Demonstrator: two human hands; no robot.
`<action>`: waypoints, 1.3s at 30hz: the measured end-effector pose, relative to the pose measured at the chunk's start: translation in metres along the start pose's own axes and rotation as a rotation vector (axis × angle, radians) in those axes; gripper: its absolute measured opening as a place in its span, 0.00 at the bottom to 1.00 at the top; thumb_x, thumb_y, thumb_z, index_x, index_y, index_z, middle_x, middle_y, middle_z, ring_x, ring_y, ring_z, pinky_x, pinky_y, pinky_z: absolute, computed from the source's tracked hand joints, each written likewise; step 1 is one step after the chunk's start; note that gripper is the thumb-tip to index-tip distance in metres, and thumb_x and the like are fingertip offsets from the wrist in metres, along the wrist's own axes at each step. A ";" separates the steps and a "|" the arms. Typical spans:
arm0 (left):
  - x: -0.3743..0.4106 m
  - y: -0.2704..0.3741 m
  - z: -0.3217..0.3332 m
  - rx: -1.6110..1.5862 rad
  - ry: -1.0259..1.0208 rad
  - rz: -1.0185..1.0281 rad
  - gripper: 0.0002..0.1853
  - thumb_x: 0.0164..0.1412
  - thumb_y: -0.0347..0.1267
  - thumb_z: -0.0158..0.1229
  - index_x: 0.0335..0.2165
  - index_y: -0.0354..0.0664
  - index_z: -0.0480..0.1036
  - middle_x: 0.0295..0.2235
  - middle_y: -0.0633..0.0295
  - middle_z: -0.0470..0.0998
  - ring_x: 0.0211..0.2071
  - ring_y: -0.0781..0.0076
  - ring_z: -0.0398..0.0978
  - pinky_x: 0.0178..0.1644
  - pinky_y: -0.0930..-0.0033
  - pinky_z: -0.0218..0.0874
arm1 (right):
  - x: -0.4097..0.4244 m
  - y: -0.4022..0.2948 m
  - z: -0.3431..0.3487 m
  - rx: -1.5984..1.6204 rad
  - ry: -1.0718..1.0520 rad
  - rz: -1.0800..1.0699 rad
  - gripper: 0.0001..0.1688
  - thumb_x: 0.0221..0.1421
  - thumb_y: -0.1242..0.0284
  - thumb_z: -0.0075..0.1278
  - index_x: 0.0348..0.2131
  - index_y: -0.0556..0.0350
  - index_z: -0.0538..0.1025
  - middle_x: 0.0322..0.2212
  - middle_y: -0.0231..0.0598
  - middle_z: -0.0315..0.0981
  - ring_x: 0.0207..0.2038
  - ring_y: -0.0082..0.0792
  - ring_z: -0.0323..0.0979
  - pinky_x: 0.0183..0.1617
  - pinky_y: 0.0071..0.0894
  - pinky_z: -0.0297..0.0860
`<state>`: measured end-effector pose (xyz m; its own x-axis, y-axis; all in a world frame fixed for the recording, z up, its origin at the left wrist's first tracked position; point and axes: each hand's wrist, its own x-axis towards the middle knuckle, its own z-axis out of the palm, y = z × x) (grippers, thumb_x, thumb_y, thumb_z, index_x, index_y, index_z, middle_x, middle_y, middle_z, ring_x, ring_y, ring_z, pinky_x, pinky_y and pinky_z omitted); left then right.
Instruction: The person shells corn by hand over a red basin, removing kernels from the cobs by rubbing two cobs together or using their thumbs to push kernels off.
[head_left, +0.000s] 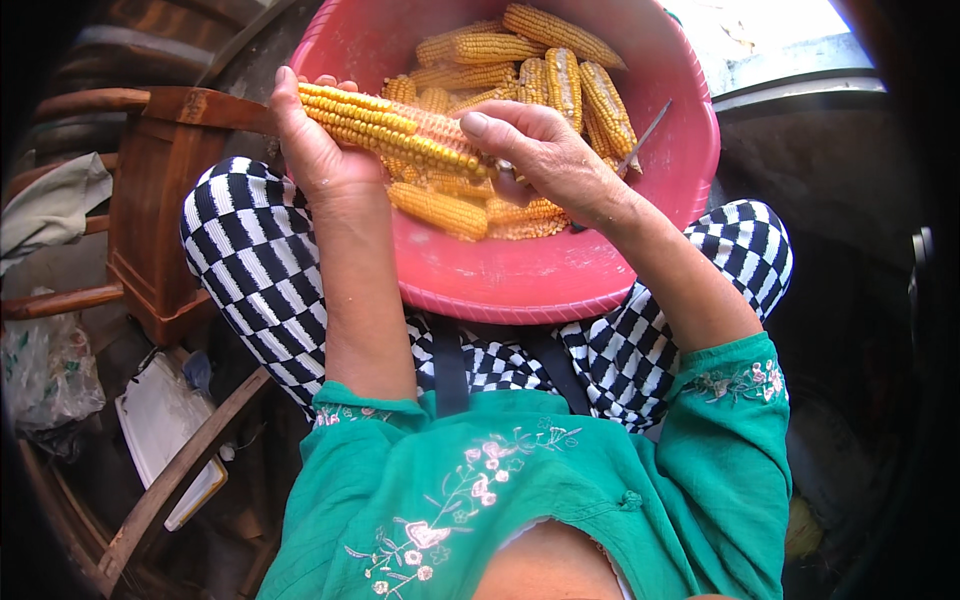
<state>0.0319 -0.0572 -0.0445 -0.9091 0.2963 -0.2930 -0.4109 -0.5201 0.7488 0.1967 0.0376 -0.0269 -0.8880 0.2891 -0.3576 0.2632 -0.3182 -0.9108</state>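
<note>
My left hand (330, 150) is closed around the stem-side part of a partly shelled ear of dried corn (397, 131), which lies slanted above a pink plastic basin (517, 277). Rows of yellow kernels remain on the ear beside a bare strip of cob. At its other end is my right hand (540, 150), thumb on the cob and fingers curled beneath; whether it grips the ear or holds something small cannot be told. Below both hands, several ears of corn (442, 210) are heaped in the basin. A thin metal rod or blade (646, 135) leans against the basin's right side.
The basin sits between my knees in checked trousers (255, 277). At left are a wooden chair (161, 225), a grey cloth (64, 199), a clear plastic bag (52, 367) and a white tray-like panel (161, 427). A pale ledge (795, 71) is at upper right.
</note>
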 end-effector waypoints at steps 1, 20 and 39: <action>0.001 -0.001 -0.001 0.005 0.007 -0.001 0.15 0.52 0.43 0.58 0.28 0.45 0.66 0.22 0.61 0.70 0.24 0.67 0.71 0.32 0.67 0.66 | -0.001 0.000 0.000 0.005 -0.006 0.028 0.23 0.57 0.55 0.47 0.37 0.57 0.73 0.19 0.25 0.65 0.18 0.13 0.62 0.19 0.14 0.59; -0.025 -0.033 0.015 -0.043 -0.262 -0.144 0.11 0.52 0.35 0.57 0.31 0.41 0.67 0.19 0.63 0.69 0.18 0.76 0.66 0.23 0.76 0.62 | 0.013 0.024 0.011 -0.124 0.262 -0.301 0.21 0.61 0.62 0.41 0.28 0.64 0.73 0.17 0.30 0.68 0.22 0.17 0.64 0.27 0.25 0.64; -0.014 -0.011 0.007 0.071 0.042 0.006 0.17 0.52 0.43 0.59 0.33 0.45 0.65 0.27 0.61 0.73 0.28 0.70 0.72 0.34 0.68 0.66 | -0.001 0.018 0.010 -0.838 0.222 -0.313 0.29 0.51 0.53 0.50 0.42 0.58 0.66 0.23 0.51 0.72 0.29 0.45 0.75 0.34 0.39 0.69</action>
<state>0.0496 -0.0507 -0.0443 -0.9140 0.2593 -0.3120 -0.4011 -0.4632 0.7903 0.1982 0.0229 -0.0408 -0.8949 0.4457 -0.0226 0.2874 0.5369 -0.7932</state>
